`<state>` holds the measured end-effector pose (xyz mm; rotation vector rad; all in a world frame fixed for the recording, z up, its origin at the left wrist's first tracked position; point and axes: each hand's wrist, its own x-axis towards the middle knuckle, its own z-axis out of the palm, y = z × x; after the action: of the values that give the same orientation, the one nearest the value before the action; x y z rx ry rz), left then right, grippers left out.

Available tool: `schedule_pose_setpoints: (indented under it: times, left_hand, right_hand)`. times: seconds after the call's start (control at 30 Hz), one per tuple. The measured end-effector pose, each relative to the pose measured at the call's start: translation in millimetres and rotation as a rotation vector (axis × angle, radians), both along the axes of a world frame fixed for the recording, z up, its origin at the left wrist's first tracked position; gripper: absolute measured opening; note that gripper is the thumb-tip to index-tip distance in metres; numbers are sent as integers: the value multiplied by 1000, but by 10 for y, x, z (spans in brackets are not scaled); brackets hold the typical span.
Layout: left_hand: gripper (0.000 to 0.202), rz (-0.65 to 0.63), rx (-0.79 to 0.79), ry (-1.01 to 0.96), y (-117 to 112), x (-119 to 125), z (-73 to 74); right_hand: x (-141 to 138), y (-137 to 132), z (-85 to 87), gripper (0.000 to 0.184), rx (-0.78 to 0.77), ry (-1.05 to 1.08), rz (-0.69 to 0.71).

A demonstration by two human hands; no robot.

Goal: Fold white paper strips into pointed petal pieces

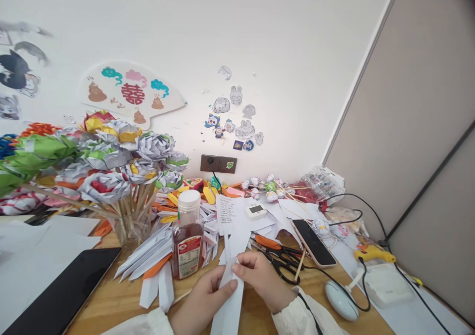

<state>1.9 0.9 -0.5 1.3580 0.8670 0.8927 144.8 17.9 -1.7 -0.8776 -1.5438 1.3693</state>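
A long white paper strip (227, 315) runs lengthwise between my hands, with a fold along its upper part. My left hand (206, 295) grips its left edge, thumb on top. My right hand (261, 278) pinches the strip a little higher, at the right edge, thumb and forefinger together. Just left of my hands stands a bottle of reddish-brown liquid (188, 236) with a white cap. Beyond it lie piles of folded white paper pieces (150, 251). Black-handled scissors (284, 265) rest right of my right hand.
Paper flowers on sticks (106, 186) fill a clear container at left, beside a black tablet (67, 290). To the right are a phone (314, 242), a yellow glue gun (374, 254), a pale mouse-shaped object (341, 300) and loose cables. A small timer (256, 211) sits behind my hands.
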Motion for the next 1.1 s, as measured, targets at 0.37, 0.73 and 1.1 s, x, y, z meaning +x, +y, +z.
schedule_pose_setpoints:
  times: [0.37,0.73,1.1]
  left_hand:
    - [36,13,1,23,9,-15,-24]
    - [32,47,13,71,20,-19,-37]
    - [35,119,-27,92,41,-33,-53]
  right_hand:
    - [38,-11,46,29,-18,-68,67]
    - [67,47,-10,28,103,-214,-76]
    - [22,5,50,21,285,-361,-142]
